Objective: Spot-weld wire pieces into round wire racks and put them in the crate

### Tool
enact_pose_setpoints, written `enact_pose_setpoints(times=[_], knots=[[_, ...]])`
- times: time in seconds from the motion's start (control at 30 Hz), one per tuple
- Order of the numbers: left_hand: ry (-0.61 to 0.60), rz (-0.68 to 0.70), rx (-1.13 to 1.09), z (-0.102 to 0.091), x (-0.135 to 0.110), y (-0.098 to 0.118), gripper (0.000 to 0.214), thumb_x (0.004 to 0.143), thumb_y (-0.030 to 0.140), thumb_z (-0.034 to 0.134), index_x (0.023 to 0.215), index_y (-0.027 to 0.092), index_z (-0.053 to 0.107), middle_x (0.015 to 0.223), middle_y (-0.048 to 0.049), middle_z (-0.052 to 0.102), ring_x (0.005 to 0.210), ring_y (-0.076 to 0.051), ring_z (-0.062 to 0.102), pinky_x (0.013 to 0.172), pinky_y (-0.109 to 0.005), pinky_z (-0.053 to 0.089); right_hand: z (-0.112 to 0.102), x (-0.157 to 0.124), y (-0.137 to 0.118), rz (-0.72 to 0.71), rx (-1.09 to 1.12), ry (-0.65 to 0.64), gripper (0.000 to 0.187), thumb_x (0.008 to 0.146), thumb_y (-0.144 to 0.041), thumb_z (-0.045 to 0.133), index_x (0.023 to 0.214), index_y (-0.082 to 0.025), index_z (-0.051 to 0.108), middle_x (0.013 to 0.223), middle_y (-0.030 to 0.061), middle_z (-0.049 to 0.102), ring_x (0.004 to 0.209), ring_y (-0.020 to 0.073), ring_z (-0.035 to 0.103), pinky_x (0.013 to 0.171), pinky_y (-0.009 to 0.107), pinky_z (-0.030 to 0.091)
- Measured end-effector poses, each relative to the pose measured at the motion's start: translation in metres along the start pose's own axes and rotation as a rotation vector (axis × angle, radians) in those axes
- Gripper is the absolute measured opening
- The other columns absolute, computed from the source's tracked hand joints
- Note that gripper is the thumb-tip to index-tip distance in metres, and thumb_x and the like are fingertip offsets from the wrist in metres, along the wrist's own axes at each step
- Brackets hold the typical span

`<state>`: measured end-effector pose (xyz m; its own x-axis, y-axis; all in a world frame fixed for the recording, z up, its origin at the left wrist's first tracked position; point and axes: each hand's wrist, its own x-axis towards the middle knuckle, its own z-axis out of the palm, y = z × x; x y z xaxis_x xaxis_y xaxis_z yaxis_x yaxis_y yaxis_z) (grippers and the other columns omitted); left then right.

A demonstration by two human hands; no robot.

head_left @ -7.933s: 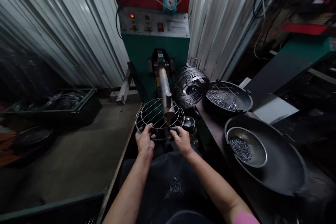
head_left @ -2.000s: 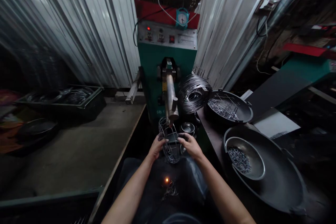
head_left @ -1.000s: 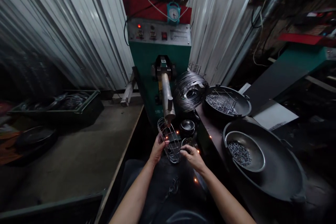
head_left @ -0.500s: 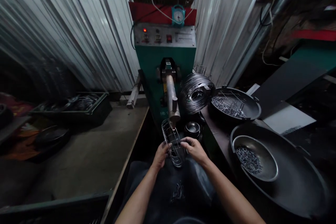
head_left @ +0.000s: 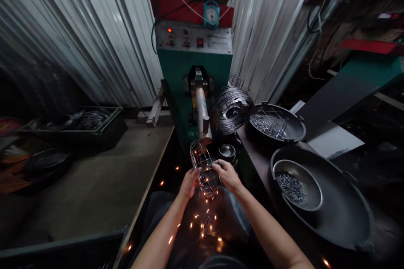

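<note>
An elongated wire basket (head_left: 206,171) of thin metal rods is held at a tilt, its far end under the electrode arm (head_left: 203,111) of a green spot welder (head_left: 172,67). My left hand (head_left: 190,183) is closed on the basket's left side. On the opposite side my right hand (head_left: 227,174) pinches at the basket's edge; whether a small wire is also between those fingertips is too fine to make out. Orange sparks fall around the basket and over my lap. Short bent wire pieces (head_left: 208,225) lie on the dark cloth across my lap.
Right of the welder are a wire coil (head_left: 232,110), a black pan (head_left: 298,128) of wire parts, and a large pan (head_left: 344,206) holding a metal bowl (head_left: 315,201) of short wires. A green crate (head_left: 110,122) stands left on the floor. A small round tin (head_left: 226,151) sits behind my right hand.
Bright sparks now scatter from the basket, where only a small glow showed at the electrode tip before. The view has shifted slightly; both hands keep their places on the basket.
</note>
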<state>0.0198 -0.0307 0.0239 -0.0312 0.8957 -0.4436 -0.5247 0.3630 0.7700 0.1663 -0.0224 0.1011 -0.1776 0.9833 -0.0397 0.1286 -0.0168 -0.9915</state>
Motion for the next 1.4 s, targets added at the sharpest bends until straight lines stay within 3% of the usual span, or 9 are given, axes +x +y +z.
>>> enact_pose_setpoints(times=[0.27,0.4,0.47,0.57,0.67,0.73,0.87,1.13,1.4], knots=[[0.023,-0.097,0.035,-0.002,0.01,0.008,0.04,0.062,0.047,0.069,0.083,0.014,0.061,0.06,0.0008,0.053,0.045,-0.01,0.049,0.043,-0.023,0.04,0.004,0.026,-0.006,-0.051,-0.092,0.035,0.024,0.073,-0.039,0.054,0.07,-0.017,0.061,0.064,-0.001,0.056,0.064,0.0133,0.05,0.059,0.023,0.039],[-0.034,-0.063,0.077,-0.013,0.007,0.007,0.046,0.067,0.052,0.063,0.093,0.015,0.061,0.073,-0.0049,0.058,0.06,-0.014,0.057,0.056,-0.028,0.047,-0.006,0.012,0.004,-0.008,-0.007,0.018,0.027,0.071,-0.04,0.058,0.084,-0.016,0.063,0.076,0.0012,0.062,0.071,0.0145,0.054,0.067,0.026,0.042],[0.014,0.084,0.202,-0.024,0.001,0.009,0.05,0.067,0.05,0.064,0.104,0.016,0.058,0.091,-0.0091,0.06,0.079,-0.019,0.06,0.07,-0.034,0.049,-0.015,-0.003,0.011,0.02,0.014,-0.019,0.028,0.069,-0.038,0.062,0.088,-0.017,0.063,0.08,0.0014,0.064,0.076,0.0152,0.056,0.071,0.027,0.043],[0.056,0.519,0.609,-0.039,-0.006,0.013,0.063,0.061,0.034,0.071,0.119,0.021,0.052,0.123,-0.012,0.05,0.114,-0.028,0.048,0.095,-0.043,0.038,-0.024,-0.024,0.022,0.048,-0.018,-0.114,0.023,0.068,-0.034,0.066,0.083,-0.017,0.065,0.079,0.0009,0.064,0.078,0.0163,0.057,0.073,0.029,0.044],[-0.138,0.77,0.984,-0.043,-0.006,0.013,0.062,0.059,0.02,0.07,0.119,0.023,0.054,0.134,-0.0113,0.043,0.129,-0.031,0.031,0.107,-0.05,0.017,-0.024,-0.035,0.031,0.048,-0.058,-0.134,0.018,0.068,-0.034,0.065,0.076,-0.018,0.066,0.073,-0.0002,0.063,0.074,0.0163,0.056,0.072,0.029,0.044],[-0.209,0.816,1.045,-0.039,-0.001,0.007,0.05,0.062,0.016,0.066,0.11,0.023,0.058,0.13,-0.0113,0.048,0.129,-0.031,0.032,0.108,-0.052,0.012,-0.02,-0.038,0.034,0.029,-0.055,-0.1,0.016,0.068,-0.035,0.064,0.072,-0.019,0.064,0.071,-0.0009,0.061,0.072,0.0159,0.055,0.07,0.028,0.043],[-0.203,0.896,0.916,-0.029,0.01,-0.006,0.03,0.065,0.016,0.065,0.094,0.023,0.06,0.116,-0.0115,0.056,0.122,-0.03,0.04,0.106,-0.049,0.024,-0.017,-0.036,0.026,-0.027,-0.044,-0.055,0.017,0.072,-0.036,0.059,0.074,-0.019,0.061,0.071,-0.0013,0.059,0.071,0.015,0.053,0.069,0.027,0.041],[-0.104,0.789,0.749,-0.016,0.004,0.007,0.047,0.056,0.022,0.073,0.101,0.022,0.057,0.108,-0.0109,0.057,0.111,-0.029,0.049,0.101,-0.044,0.032,-0.008,-0.002,-0.007,-0.068,-0.115,-0.04,0.018,0.073,-0.036,0.053,0.073,-0.019,0.058,0.068,-0.0014,0.056,0.067,0.0145,0.05,0.065,0.026,0.039],[-0.113,0.853,0.823,-0.019,0.012,0.011,0.043,0.059,0.022,0.068,0.1,0.021,0.056,0.099,-0.0067,0.058,0.098,-0.024,0.055,0.092,-0.04,0.04,-0.005,0.002,0.003,-0.002,-0.055,-0.018,0.023,0.069,-0.04,0.057,0.072,-0.017,0.059,0.068,-0.0005,0.057,0.066,0.0139,0.051,0.063,0.025,0.04]])
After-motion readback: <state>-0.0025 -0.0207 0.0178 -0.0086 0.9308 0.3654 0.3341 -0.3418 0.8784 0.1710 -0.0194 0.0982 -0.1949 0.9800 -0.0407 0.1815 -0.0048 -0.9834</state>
